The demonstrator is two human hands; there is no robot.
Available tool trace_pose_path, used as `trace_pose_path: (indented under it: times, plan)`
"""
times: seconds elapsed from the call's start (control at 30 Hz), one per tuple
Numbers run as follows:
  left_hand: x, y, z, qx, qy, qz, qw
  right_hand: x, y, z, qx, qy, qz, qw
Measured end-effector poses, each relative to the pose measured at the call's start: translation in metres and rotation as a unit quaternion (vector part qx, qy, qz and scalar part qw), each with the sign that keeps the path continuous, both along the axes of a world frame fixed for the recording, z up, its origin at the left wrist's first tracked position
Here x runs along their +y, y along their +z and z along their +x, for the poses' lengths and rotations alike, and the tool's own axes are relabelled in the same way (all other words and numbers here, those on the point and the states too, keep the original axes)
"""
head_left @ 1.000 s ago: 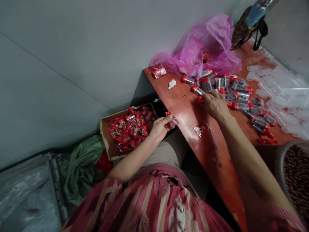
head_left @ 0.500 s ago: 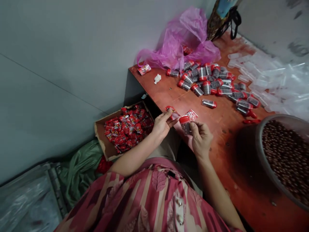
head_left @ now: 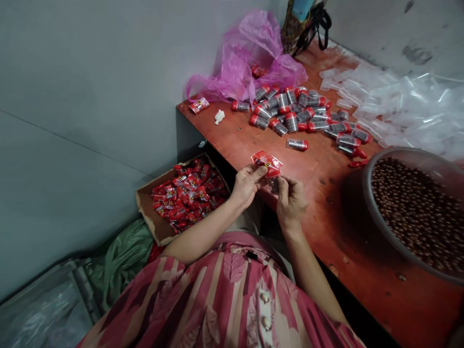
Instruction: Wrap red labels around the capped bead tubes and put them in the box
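Just over the table's near edge, my left hand (head_left: 248, 186) pinches a red printed plastic wrapper (head_left: 260, 158) between thumb and fingers. My right hand (head_left: 292, 203) grips the lower end of a small clear tube (head_left: 273, 185) filled with dark balls. The tube's red-capped end meets the wrapper; whether it is inside or behind the wrapper I cannot tell. Beyond my fingers, several filled tubes with red caps (head_left: 291, 122) lie in a heap, and one single tube (head_left: 297, 144) lies closer to me.
A cardboard box (head_left: 165, 240) of red wrapped pieces stands below the table's left edge. On the red table (head_left: 348, 309) are a tub (head_left: 368, 193) of brown balls, a pile of empty clear tubes (head_left: 406, 106), a pink plastic bag (head_left: 239, 53) and a crumpled white scrap (head_left: 219, 116).
My hands have come together, bringing the tube's capped end to the wrapper, which were apart before. The whole view has shifted slightly, with the table's things now further left.
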State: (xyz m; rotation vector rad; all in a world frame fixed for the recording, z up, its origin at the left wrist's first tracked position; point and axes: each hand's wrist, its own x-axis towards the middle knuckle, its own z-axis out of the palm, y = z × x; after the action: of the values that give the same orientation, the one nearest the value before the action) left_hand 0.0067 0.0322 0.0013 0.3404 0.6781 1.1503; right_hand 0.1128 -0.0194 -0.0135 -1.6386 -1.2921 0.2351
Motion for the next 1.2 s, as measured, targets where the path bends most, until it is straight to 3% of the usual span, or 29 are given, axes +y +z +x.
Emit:
trace_pose_path:
  times: [0.13, 0.33, 0.43, 0.57, 0.7, 0.77, 0.93, 1.13, 1.2]
  plan:
    - [0.001, 0.002, 0.0, 0.024, -0.03, 0.012, 0.999, -0.001, -0.005, -0.001, -0.042, 0.011, 0.024, 0.999]
    - [0.002, 0.002, -0.002, 0.029, -0.071, 0.047, 0.996, 0.006, 0.0, -0.006, 0.154, 0.004, 0.021, 0.988]
    - [0.002, 0.0, -0.001, 0.02, -0.094, 0.031, 0.995, 0.01, 0.003, -0.007, 0.174, -0.004, 0.022, 0.984]
    - [0.006, -0.004, 0.0, 0.022, -0.054, 0.005, 0.998, 0.009, 0.003, -0.006, 0.182, 0.039, -0.016, 0.982]
    - [0.008, -0.007, 0.0, 0.012, -0.015, 0.0, 1.0, 0.002, 0.003, -0.006, 0.331, 0.115, -0.085, 0.933]
    - [0.005, -0.008, 0.003, 0.016, -0.031, -0.006, 0.999, 0.0, 0.003, -0.007, 0.38, 0.102, -0.09, 0.915]
    - [-0.007, -0.011, 0.013, 0.022, -0.062, -0.033, 0.997, 0.006, -0.004, -0.004, 0.386, 0.045, -0.052, 0.92]
    - [-0.012, -0.01, -0.006, 0.016, -0.133, -0.018, 0.991, 0.017, -0.004, 0.006, 0.442, 0.153, -0.134, 0.874]
    - [-0.016, -0.01, -0.02, 0.016, -0.1, -0.032, 0.994, 0.018, 0.001, 0.004, 0.433, 0.192, -0.146, 0.869]
